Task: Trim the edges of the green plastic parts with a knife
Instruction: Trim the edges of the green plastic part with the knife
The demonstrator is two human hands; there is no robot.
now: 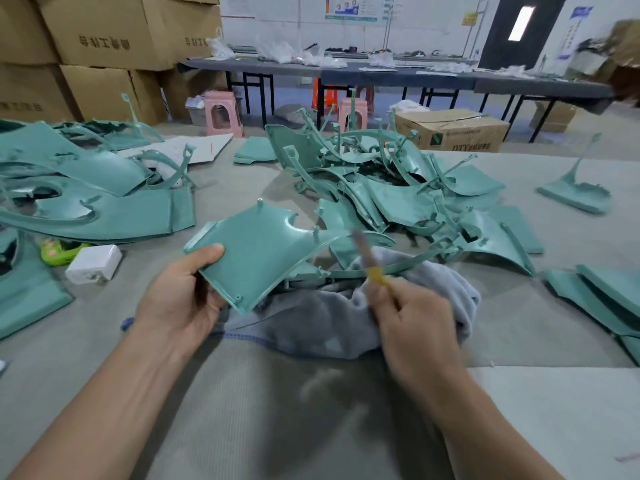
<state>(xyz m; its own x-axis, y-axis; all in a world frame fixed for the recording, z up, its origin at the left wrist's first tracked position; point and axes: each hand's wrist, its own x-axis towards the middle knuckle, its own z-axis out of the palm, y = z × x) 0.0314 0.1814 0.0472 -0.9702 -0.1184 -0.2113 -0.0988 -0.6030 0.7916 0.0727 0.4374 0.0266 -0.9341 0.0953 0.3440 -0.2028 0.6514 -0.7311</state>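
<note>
Brown cardboard boxes (104, 46) were stacked by the wall behind my grey counter (277, 410). Heaps of green plastic parts (381, 188) lay all over it. My left hand (176, 303) gripped one curved green plastic part (256, 251) by its corner and held it up over a crumpled grey cloth (322, 320). My right hand (412, 317) was closed around a small yellow-handled knife (367, 258), blade up and blurry, just beside the part's thin arm. A white plastic charger block (93, 263) sat to the left.
</note>
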